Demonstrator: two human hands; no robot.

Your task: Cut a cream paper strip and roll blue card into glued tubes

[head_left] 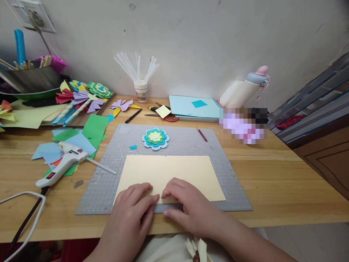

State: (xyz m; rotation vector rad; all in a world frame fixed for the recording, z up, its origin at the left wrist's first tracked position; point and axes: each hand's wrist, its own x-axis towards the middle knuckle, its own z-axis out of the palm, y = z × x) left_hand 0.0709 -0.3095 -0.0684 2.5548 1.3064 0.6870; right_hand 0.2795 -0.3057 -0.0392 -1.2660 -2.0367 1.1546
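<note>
A pale yellow sheet of paper (169, 174) lies on a grey cutting mat (234, 182). My left hand (133, 207) rests on the sheet's near left part, fingers bent and apart, holding nothing. Beside it my right hand (188, 203) touches the near edge, its thumb apart from the curved fingers and nothing between them. Beyond the sheet sits a layered paper flower (155, 138) in blue and green. A small blue scrap (133, 147) lies left of the flower, and a dark red pencil (202, 134) is on the mat's far right.
At left, a white glue gun (64, 163) lies over paper scraps (94, 133), its cable trailing forward. Along the back stand a cup of white sticks (141, 91), a blue sheet on a book (185, 105) and a leaning bottle (242, 91). A black pen (133, 115) lies behind the mat.
</note>
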